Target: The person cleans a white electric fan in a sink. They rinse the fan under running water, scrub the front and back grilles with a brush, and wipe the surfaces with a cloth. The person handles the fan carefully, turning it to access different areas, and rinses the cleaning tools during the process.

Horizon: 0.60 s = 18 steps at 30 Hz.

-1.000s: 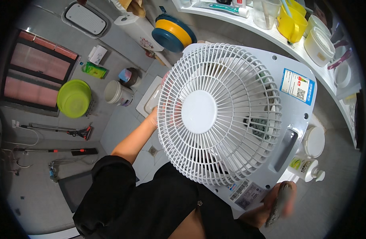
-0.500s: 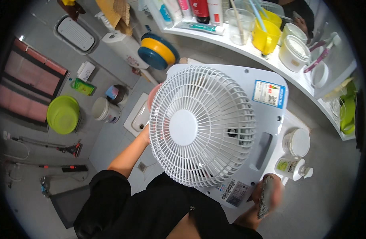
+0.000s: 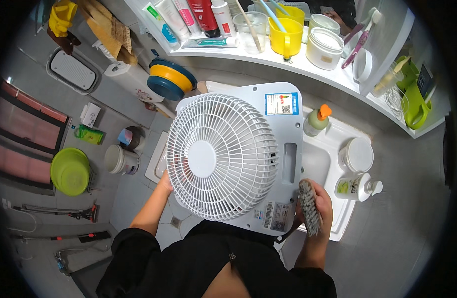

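A white fan (image 3: 202,159) with a round wire grille fills the middle, tilted on its pale base plate (image 3: 288,129), which carries stickers and a slot. My left hand (image 3: 172,175) reaches to the grille's left side and holds the fan there; its fingers are mostly hidden behind the wires. Beside the base's lower right edge, my right hand (image 3: 324,206) is closed round a scrub brush (image 3: 309,207), grey bristles facing left toward the base. Whether its fingertips touch the base I cannot tell.
A white washbasin (image 3: 320,154) lies behind the fan, with a pump bottle (image 3: 357,187), a white tub (image 3: 357,155) and an orange-topped bottle (image 3: 316,120) on it. Above curves a shelf (image 3: 268,60) of tubes and cups. Buckets and a green basin (image 3: 72,171) are at left.
The fan has shifted left in view, uncovering more of the washbasin and the orange-topped bottle. My right hand with the brush now appears higher and further left, with its bristles turned into view.
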Each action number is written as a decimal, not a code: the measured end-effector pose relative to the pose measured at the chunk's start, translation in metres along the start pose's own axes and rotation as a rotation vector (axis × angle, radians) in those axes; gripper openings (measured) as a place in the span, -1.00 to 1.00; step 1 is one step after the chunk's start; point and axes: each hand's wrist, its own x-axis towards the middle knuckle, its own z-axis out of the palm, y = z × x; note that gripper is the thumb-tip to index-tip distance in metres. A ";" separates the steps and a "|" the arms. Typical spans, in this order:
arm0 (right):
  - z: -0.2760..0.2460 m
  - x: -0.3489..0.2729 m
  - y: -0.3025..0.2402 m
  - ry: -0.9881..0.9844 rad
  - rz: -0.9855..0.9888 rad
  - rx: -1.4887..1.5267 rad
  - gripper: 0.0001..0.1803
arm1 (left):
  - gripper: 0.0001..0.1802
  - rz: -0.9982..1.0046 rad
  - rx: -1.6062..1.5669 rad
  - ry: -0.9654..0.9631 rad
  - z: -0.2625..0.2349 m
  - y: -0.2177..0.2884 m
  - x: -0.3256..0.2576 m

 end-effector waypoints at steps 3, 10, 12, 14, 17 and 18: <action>-0.004 0.005 0.008 -0.021 0.020 -0.001 -0.23 | -0.47 0.023 0.045 -0.059 0.005 0.005 -0.016; -0.014 0.008 0.028 -0.042 -0.020 0.015 -0.32 | -0.49 0.149 0.013 -0.025 0.003 0.005 -0.018; -0.017 0.012 0.034 -0.034 -0.049 0.011 -0.36 | -0.53 0.201 0.066 0.029 -0.020 0.009 -0.006; -0.021 0.015 0.039 -0.047 -0.067 0.006 -0.39 | -0.53 0.221 0.083 0.012 -0.022 0.011 -0.002; -0.026 0.021 0.044 -0.035 -0.084 0.014 -0.38 | -0.52 0.231 0.059 -0.002 -0.022 0.016 -0.002; -0.027 0.023 0.048 -0.028 -0.109 0.007 -0.38 | -0.51 0.238 0.047 0.001 -0.018 0.017 -0.003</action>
